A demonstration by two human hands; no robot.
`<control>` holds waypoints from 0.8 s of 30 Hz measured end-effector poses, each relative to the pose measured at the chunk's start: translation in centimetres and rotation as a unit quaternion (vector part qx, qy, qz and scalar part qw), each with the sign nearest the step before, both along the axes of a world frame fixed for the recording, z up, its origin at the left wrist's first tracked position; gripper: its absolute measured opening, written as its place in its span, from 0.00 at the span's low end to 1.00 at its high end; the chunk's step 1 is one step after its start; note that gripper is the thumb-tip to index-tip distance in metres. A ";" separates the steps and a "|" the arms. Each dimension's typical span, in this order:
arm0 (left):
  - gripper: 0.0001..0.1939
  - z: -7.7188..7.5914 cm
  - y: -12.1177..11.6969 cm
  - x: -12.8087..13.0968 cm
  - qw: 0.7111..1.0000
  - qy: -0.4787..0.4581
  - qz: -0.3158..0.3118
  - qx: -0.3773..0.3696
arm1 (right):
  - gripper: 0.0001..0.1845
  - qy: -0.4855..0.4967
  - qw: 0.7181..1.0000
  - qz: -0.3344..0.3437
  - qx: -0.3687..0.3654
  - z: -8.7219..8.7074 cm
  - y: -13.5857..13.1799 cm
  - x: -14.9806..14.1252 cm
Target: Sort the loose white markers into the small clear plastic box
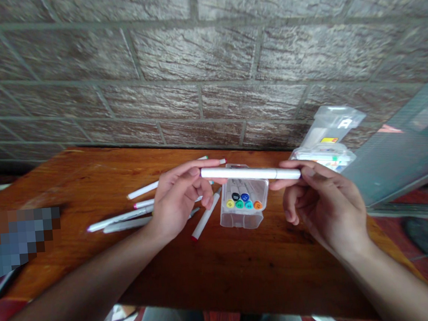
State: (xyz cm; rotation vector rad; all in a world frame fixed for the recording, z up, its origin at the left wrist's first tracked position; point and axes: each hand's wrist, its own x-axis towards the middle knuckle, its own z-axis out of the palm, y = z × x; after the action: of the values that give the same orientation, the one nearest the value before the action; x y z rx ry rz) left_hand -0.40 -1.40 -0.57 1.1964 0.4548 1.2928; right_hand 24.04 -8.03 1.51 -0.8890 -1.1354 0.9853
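A white marker pen (240, 172) is held level between my two hands, above the table. My left hand (181, 195) pinches its left end between thumb and forefinger. On the other end, the fingers of my right hand (323, 201) close around a dark tip. Behind and below the pen lies a clear plastic case (243, 221) with several markers in it, their coloured round ends facing me: yellow, green, light blue, orange, black and blue. Loose markers lie around my left hand, among them a white one with a red end (205, 218).
The wooden table (89, 175) stands against a grey brick wall (194, 53). A second clear case (327, 139), its lid raised, is at the back right near a glass panel (413, 149). Several loose markers (120, 220) spread over the left part. A pixelated patch (16, 243) covers the left edge.
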 end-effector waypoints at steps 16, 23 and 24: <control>0.12 -0.8 0.3 -0.1 0.996 0.047 0.014 0.073 | 0.10 0.011 1.000 -0.005 0.007 -0.2 0.1 0.1; 0.09 -0.7 0.1 0.2 0.993 0.073 0.029 0.093 | 0.07 -0.027 0.999 -0.025 0.036 -0.8 0.2 0.1; 0.08 -0.7 0.0 0.1 0.992 0.083 0.033 0.094 | 0.07 -0.034 0.998 -0.032 0.039 -0.8 0.2 0.1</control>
State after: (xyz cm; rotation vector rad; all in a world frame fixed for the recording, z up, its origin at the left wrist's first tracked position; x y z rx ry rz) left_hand -0.25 -1.41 -1.26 1.4646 0.5046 1.3209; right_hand 24.17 -7.83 0.67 -0.8961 -1.1871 0.8583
